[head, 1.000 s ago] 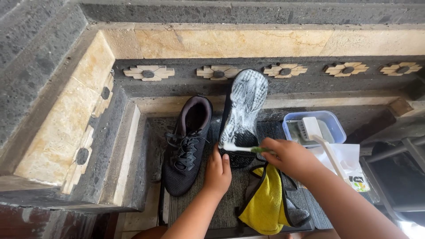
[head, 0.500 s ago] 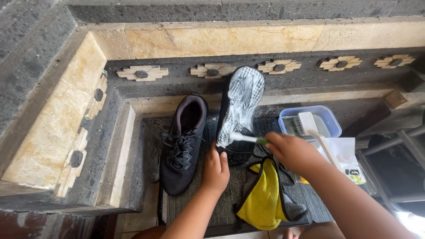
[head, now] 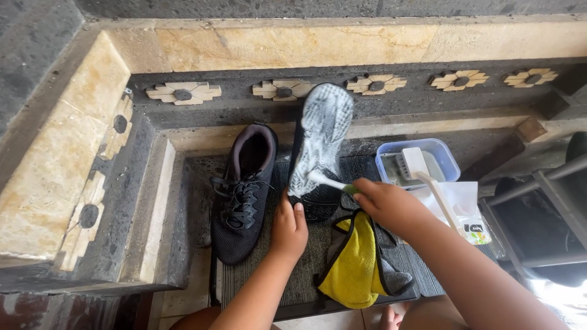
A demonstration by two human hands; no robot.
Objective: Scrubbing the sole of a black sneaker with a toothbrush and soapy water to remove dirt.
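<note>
While the left hand point(head: 288, 227) props the soapy black shoe point(head: 320, 150) sole-up on the dark ribbed mat point(head: 306, 269), the right hand point(head: 385, 205) grips a small white-and-green brush point(head: 327, 181); suds could let the shoe slip and topple.

brush handle point(head: 342, 186) inside right grip point(head: 391, 205)
</note>
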